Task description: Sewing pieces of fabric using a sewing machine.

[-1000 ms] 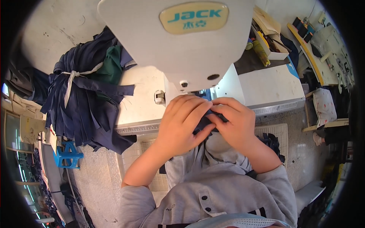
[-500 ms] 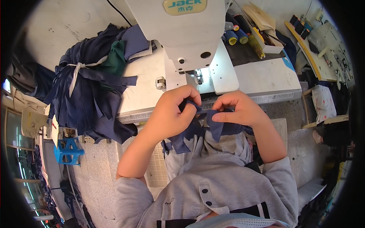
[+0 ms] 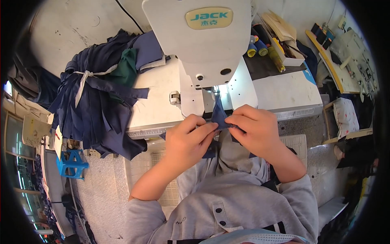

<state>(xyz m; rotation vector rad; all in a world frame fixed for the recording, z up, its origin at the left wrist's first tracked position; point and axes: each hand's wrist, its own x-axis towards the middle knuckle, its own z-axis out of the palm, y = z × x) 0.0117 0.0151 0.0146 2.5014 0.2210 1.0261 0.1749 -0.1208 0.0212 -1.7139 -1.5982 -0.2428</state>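
Note:
A navy fabric piece (image 3: 219,115) stretches from my fingers up to the needle area of the white sewing machine (image 3: 203,49), its far end narrowing to a point under the lit head. My left hand (image 3: 189,140) pinches its left edge at the table's front edge. Opposite, my right hand (image 3: 256,128) grips the right edge between thumb and fingers. More of the navy cloth hangs below my hands, over my lap. Whether the tip lies beneath the presser foot is too small to tell.
A tied bundle of navy cloth strips (image 3: 93,89) lies on the left of the white table (image 3: 280,87). Thread spools (image 3: 256,49) and a white box (image 3: 293,60) stand at the back right. A blue stool (image 3: 72,163) is on the floor at left.
Both hands have brought the navy fabric forward, its end now reaching the needle area. Before, it was held folded in front of the table edge. The view has shifted slightly.

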